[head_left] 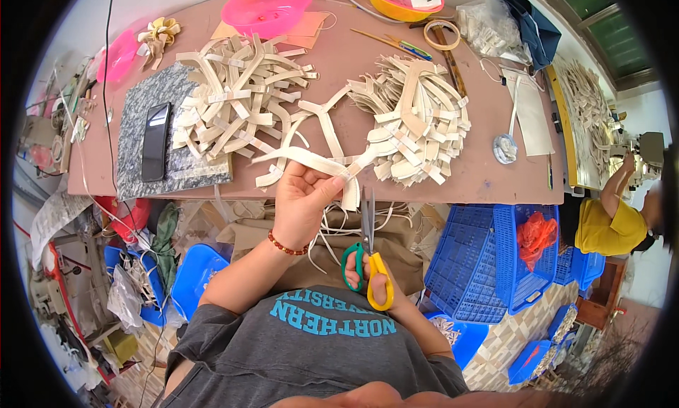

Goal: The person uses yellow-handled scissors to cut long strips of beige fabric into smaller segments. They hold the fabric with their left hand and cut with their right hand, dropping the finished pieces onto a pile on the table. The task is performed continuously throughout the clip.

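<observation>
Taking the left hand as the middle of the clock: the left hand [304,199] is closed in a pinch on a cream strap [300,155], thumb on top and fingers beneath, above the near edge of the brown table [488,185]. The strap reaches from 10 o'clock across to 2 o'clock, and a short end hangs down just beyond the thumb. Whether it joins the pieces around it, I cannot tell.

At 5 o'clock the right hand [380,289] grips the scissors [368,231], its fingers through the green and yellow handles. The blades point to 12 o'clock, their tips just beside the strap's hanging end; how far they are parted is too small to tell.

A loose heap of straps [237,96] lies at 11 o'clock, and a neater stack of straps [417,128] at 2 o'clock. At 10 o'clock a black phone [156,142] rests on a speckled grey board [134,111]. A pink bowl [265,15] sits near 12 o'clock, and a roll of tape [428,36] at 1 o'clock. Blue baskets [463,266] stand on the floor at 4 o'clock.
</observation>
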### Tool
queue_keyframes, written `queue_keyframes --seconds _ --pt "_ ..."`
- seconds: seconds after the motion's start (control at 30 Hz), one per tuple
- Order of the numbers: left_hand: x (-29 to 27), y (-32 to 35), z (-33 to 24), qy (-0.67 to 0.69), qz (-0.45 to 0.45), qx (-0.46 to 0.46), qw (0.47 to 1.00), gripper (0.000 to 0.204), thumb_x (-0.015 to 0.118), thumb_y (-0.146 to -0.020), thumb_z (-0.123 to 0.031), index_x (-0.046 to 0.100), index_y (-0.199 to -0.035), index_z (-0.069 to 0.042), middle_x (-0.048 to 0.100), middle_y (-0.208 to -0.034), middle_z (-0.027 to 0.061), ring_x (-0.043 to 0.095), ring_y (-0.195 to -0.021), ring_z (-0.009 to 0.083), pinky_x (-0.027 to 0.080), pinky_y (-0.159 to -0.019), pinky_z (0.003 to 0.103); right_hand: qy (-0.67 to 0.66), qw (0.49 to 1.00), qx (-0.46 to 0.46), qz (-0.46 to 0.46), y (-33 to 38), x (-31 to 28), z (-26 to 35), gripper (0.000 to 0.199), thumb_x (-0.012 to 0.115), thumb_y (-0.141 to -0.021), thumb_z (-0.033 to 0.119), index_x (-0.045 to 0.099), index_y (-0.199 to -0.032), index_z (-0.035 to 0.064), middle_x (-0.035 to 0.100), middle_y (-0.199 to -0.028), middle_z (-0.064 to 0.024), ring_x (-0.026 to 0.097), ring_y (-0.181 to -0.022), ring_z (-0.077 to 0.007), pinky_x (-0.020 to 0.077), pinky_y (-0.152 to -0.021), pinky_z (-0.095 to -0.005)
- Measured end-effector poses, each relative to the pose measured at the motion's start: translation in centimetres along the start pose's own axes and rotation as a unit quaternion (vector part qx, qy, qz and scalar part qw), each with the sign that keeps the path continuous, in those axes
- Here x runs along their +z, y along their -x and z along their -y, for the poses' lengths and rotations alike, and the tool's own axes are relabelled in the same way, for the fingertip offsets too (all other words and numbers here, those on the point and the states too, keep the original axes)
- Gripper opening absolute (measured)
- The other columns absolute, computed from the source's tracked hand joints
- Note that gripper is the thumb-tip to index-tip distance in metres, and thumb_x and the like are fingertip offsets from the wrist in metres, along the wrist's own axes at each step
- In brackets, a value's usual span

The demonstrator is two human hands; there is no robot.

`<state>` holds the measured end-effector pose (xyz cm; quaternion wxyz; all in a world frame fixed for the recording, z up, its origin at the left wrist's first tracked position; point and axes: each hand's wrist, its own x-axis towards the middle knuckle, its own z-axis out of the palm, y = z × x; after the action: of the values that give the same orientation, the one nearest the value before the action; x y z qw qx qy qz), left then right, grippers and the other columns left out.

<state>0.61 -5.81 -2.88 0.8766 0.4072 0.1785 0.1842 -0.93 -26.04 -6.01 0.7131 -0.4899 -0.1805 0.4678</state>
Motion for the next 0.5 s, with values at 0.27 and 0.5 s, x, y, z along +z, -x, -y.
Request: queue_keyframes --seconds 0.27,0.5 --pt "0.5 0.4 0.6 -0.006 -0.032 0.051 0.998 0.025 0.061 -0.081 0.003 0.049 -0.102 -0.002 0.063 -0.095 0.0106 0.063 -0.082 0.0151 0.054 -0.069 0.027 0.028 1.0 -0.003 0.001 -0.9 0.8 0.8 0.074 0.051 -0.073 0.073 0.043 -0.097 0.004 0.04 -0.074 0.0 0.037 -0.064 -0.0072 0.0323 -0.055 -0.0208" --pt "0.5 0.8 0.8 -0.002 -0.022 0.076 0.997 0.026 0.058 -0.084 0.003 0.047 -0.106 -0.003 0.062 -0.097 0.0108 0.063 -0.086 0.0171 0.054 -0.072 0.03 0.057 0.998 -0.013 -0.022 -1.6 1.2 1.0 0.075 0.05 -0.071 0.075 0.043 -0.096 0.0048 0.039 -0.073 0.0005 0.037 -0.063 -0.0069 0.031 -0.054 -0.0207"
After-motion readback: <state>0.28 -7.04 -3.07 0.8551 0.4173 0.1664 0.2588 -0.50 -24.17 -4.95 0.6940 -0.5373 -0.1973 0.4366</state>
